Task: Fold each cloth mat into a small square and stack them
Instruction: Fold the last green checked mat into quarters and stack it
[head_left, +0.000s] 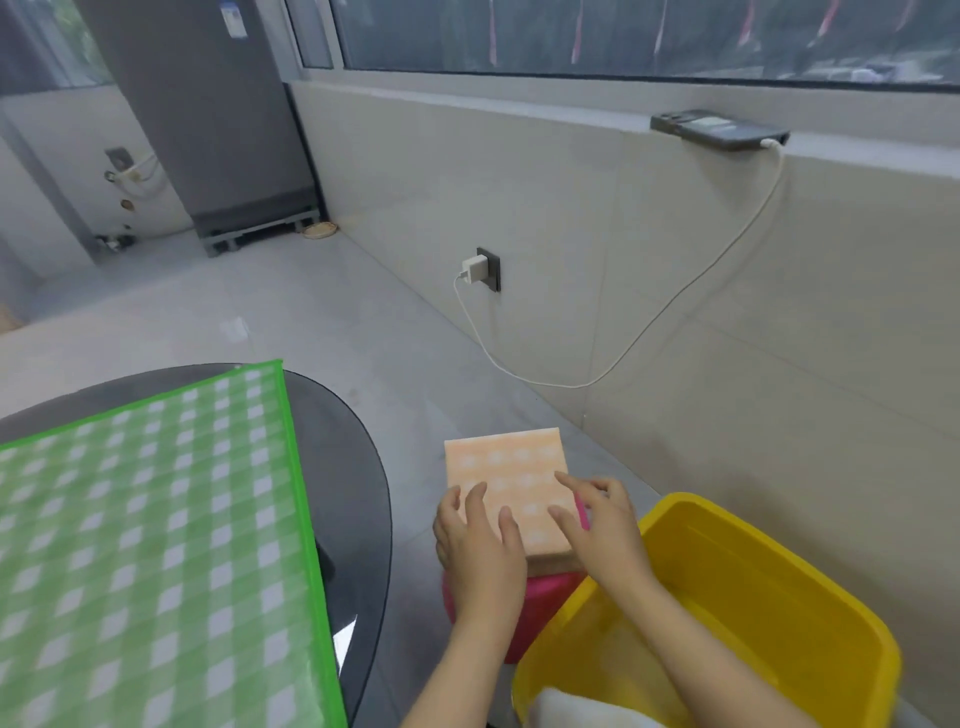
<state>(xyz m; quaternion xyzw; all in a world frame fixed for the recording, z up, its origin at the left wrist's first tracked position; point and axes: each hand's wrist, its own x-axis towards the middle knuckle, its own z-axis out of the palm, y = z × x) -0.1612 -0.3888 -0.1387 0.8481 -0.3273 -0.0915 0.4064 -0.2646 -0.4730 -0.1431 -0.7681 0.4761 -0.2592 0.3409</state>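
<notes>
Pressing down with both hands, the person has a folded orange checked mat (511, 483) lying flat on top of a pink stool (530, 603), squared up into a neat small block. Left hand (480, 540) sits on the near left corner, fingers spread and straight, palm down on the cloth, so that grip is released, nothing clenched. Right hand (602, 525) rests along the mat's right edge, fingers laid loosely over the top; whether the thumb hooks under the edge, I cannot tell, but the fingers look relaxed and flat rather than pinching. A thin pink strip shows just beside the right fingers at the mat's edge.

Over to the left, a green checked mat (150, 545) lies spread open and unfolded across the dark round bench (353, 467), its bright green border running along the right side. To the right of the stool, touching it, stands a yellow tub (810, 577) with something white (587, 709) at its near end.

Back on the window ledge a phone (719, 128) lies flat, a white cable (597, 382) drooping from it to a charger (475, 268) plugged into the wall socket.
</notes>
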